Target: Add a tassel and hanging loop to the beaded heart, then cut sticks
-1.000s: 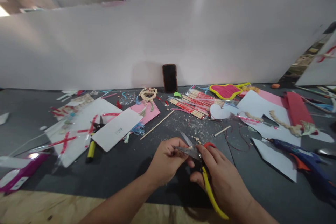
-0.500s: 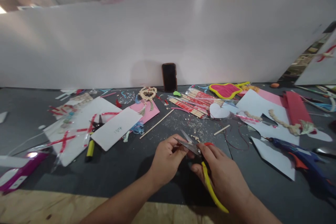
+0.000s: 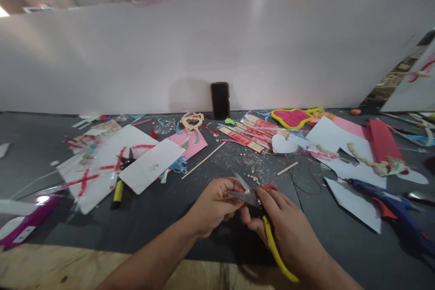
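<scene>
My right hand (image 3: pixel 288 222) is closed round a pair of scissors (image 3: pixel 249 197) with a yellow handle and a bit of red-orange by the fingers. Its two metal blades stand apart and point left toward my left hand (image 3: pixel 214 206). The fingers of that hand are pinched together right at the blades. Whatever they hold is small and mostly hidden. Just beyond the blades, small pale beads or crumbs (image 3: pixel 253 179) lie scattered on the dark table (image 3: pixel 163 224).
Ahead lie a thin wooden stick (image 3: pixel 204 160), a heart-shaped bead piece (image 3: pixel 192 121) and red-wrapped chopsticks (image 3: pixel 241 138). A phone (image 3: pixel 220 100) leans on the white board (image 3: pixel 136 63). To the right are a blue glue gun (image 3: pixel 384 199) and white paper (image 3: pixel 353 204); left, a white card (image 3: pixel 152 167) and yellow-handled pliers (image 3: pixel 117 192).
The scissor blades have spread slightly wider. My left hand has shifted a little to the left, and its fingers have turned. My right hand keeps its grip.
</scene>
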A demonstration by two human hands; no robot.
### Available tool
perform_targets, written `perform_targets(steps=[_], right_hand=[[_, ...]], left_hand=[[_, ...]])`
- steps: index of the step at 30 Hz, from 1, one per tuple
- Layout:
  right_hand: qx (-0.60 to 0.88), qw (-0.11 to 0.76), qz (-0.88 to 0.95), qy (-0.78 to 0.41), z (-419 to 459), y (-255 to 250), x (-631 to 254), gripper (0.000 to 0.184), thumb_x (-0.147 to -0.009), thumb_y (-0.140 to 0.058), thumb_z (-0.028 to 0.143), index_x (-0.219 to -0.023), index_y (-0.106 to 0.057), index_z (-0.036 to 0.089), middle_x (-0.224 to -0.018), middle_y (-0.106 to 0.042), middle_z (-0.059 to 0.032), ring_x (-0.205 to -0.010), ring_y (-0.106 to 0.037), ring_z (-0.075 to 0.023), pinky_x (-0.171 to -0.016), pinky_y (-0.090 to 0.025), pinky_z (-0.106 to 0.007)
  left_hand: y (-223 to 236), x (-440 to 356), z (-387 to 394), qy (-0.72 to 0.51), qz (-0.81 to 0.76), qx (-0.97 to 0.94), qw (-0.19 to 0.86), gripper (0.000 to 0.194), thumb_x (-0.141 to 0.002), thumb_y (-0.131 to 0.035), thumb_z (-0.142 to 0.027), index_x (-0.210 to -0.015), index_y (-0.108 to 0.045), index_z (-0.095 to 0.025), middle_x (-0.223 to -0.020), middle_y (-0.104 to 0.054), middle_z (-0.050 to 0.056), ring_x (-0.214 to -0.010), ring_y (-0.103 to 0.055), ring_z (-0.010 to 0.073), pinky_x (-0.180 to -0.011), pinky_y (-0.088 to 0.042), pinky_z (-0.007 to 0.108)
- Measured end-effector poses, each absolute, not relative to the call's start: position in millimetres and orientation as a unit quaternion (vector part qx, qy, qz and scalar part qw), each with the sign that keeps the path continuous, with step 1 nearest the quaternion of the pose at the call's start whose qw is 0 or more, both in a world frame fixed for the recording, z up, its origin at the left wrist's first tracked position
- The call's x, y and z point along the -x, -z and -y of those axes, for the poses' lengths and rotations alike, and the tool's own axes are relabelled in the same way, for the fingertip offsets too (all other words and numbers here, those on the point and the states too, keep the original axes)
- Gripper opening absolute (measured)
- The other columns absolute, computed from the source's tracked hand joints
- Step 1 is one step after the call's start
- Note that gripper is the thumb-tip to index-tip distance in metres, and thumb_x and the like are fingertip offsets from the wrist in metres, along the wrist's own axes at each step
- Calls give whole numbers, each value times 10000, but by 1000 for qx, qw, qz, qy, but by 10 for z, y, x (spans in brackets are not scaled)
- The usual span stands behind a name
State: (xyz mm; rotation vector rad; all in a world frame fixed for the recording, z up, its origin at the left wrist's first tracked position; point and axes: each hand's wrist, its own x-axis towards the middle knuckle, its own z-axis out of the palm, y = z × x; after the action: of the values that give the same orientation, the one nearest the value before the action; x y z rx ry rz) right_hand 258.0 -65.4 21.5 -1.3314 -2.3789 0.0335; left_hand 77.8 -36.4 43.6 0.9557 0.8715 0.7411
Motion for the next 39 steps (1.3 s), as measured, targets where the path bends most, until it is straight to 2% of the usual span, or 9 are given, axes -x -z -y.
perform_targets(steps=[5,7,9,13,19,23,30,35,39], right_hand=[[509,176,842,-29,660,-207,-2603,250,-854,-480,331,-1039,-530,170,-884,-636,-90,-782,-617,-218,-653,-502,-319],[520,173,836,-31,639,-210,-2596,259,-866,-459,349,-1034,-534,167,-882,-642,-92,-777,-621,-218,-654,-501,-321],[528,173,831,-26,615,-210,-2587,305,-868,-454,380,-1063,-530,158,-908,-645,-104,-802,-621,-228,-671,-501,-332],[528,168,832,-29,592,-225,-2585,399,-863,-445,439,-1127,-513,147,-955,-632,-122,-862,-605,-248,-706,-499,-359],[500,182,845,-61,628,-278,-2597,628,-755,-534,581,-1195,-470,138,-1029,-579,-151,-937,-555,-275,-759,-484,-403],[496,193,845,-49,622,-282,-2590,665,-703,-600,556,-1209,-459,148,-1040,-564,-152,-982,-526,-298,-798,-469,-435],[481,194,854,-25,621,-236,-2558,632,-744,-556,577,-1167,-492,113,-990,-583,-152,-927,-561,-284,-775,-497,-416],[497,185,847,-18,649,-201,-2573,341,-875,-441,387,-1097,-521,141,-922,-621,-115,-828,-607,-225,-693,-508,-334],[517,165,840,-11,642,-214,-2583,280,-878,-433,368,-1031,-540,159,-846,-633,-90,-727,-612,-211,-614,-487,-318]], left_hand=[[-420,-835,375,-352,-420,-436,714,203,-712,-635,-307,-741,-527,-138,-509,-593,-8,-339,-256,17,-371,-147,171],[-399,-851,370,-372,-424,-461,685,183,-730,-623,-297,-754,-539,-137,-564,-610,-4,-385,-350,28,-401,-225,160],[-386,-861,362,-391,-442,-487,644,176,-722,-636,-284,-778,-557,-137,-628,-624,1,-457,-448,48,-446,-301,161],[-409,-871,362,-407,-483,-524,572,131,-722,-618,-259,-729,-581,-134,-604,-607,-13,-440,-463,61,-442,-340,178],[-488,-861,390,-424,-457,-513,590,20,-704,-589,-159,-696,-578,-145,-627,-670,15,-626,-629,142,-622,-456,230],[-489,-823,399,-404,-451,-509,611,38,-703,-602,-159,-678,-578,-141,-577,-657,8,-547,-583,113,-557,-411,203],[-401,-757,349,-341,-380,-437,741,212,-686,-675,-276,-754,-525,-142,-534,-630,4,-339,-275,18,-375,-162,169],[-399,-801,351,-342,-398,-411,745,203,-674,-658,-270,-757,-535,-131,-522,-611,5,-323,-241,8,-361,-129,171],[-391,-850,365,-363,-440,-464,678,163,-715,-611,-277,-726,-552,-125,-570,-608,7,-356,-307,18,-375,-204,163]])
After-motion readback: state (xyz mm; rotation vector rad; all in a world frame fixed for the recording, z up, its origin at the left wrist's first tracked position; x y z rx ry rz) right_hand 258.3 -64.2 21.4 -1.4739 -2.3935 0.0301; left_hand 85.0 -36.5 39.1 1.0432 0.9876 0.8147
